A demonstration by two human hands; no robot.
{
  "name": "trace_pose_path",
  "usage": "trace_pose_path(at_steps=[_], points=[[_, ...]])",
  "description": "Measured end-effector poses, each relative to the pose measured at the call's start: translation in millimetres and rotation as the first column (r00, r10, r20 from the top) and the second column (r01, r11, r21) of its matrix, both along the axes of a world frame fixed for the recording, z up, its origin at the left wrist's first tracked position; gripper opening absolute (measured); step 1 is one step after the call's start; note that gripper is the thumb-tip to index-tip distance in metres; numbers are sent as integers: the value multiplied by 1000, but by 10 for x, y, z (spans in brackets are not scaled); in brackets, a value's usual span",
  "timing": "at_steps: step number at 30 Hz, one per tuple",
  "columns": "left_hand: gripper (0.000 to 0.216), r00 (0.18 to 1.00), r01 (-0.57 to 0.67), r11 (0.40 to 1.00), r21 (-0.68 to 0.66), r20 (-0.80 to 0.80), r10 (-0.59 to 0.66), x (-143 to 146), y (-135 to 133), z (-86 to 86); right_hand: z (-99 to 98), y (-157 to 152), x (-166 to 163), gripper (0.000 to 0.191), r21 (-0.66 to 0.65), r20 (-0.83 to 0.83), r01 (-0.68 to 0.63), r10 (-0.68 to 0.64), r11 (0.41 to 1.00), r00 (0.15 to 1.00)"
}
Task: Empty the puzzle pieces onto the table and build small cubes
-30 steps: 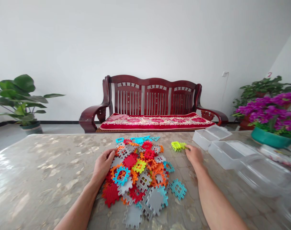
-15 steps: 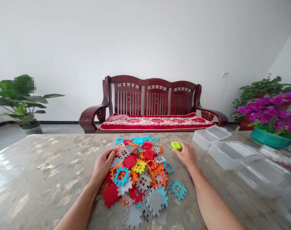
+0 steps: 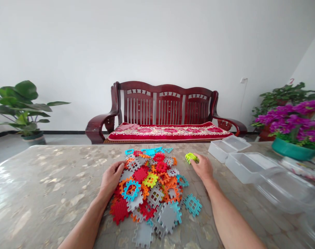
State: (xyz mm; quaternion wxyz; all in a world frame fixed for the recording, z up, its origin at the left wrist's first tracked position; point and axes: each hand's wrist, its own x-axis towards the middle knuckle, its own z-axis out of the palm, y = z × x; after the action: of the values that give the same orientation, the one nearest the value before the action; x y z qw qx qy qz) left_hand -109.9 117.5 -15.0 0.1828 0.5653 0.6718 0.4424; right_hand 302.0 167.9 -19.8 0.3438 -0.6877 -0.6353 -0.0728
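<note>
A heap of flat plastic interlocking building tiles in red, orange, grey, blue and yellow-green covers the middle of the table (image 3: 77, 197). Beyond the heap's right side, my right hand (image 3: 203, 168) pinches yellow-green interlocking tiles (image 3: 190, 157), which look stacked, just at the tabletop. My left hand (image 3: 113, 175) rests along the heap's left edge, fingers extended and touching the outer tiles, with nothing held. Between my hands lie a yellow-green window tile (image 3: 150, 180), a blue frame tile (image 3: 132, 190) and a grey tile (image 3: 168, 217). A blue window tile (image 3: 192, 205) lies at the heap's right.
Clear plastic boxes (image 3: 239, 169) with opened lids stand on the right, beside a clear rounded container (image 3: 289, 193). Purple flowers in a teal pot (image 3: 293, 148) are further right. A dark wooden bench (image 3: 162, 103) stands behind the table, and a leafy plant (image 3: 25, 110) at the left.
The yellow-green tiles in my right hand have turned and tilted slightly, and that hand has shifted a little. My left hand and the heap look unmoved.
</note>
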Motion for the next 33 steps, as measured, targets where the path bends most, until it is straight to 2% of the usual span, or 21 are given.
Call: trace_pose_path(at_steps=[3,6,9,13,17,21,33], points=[[48,1000,5,1000,-4,3,-5,-12,11,-24,-43,58,52,43,38,-187,36,-28,999,982],[49,1000,6,1000,-3,3,-6,-23,21,-43,-96,129,172,50,49,-374,96,-70,994,925],[50,1000,11,1000,-2,6,-11,-27,24,-45,-150,176,318,53,35,-441,156,-125,987,889],[49,1000,5,1000,-7,1,-5,-24,20,-39,-223,205,437,48,-4,-437,172,-156,985,886],[49,1000,6,1000,0,-6,-6,-23,17,-39,-291,236,462,41,-53,-349,174,-181,983,920],[48,1000,6,1000,5,-14,-5,-23,14,-34,-326,263,480,40,-78,-327,147,-165,986,930],[48,1000,3,1000,13,-20,-3,-25,19,-41,-201,232,408,39,-128,-235,182,-208,975,949]])
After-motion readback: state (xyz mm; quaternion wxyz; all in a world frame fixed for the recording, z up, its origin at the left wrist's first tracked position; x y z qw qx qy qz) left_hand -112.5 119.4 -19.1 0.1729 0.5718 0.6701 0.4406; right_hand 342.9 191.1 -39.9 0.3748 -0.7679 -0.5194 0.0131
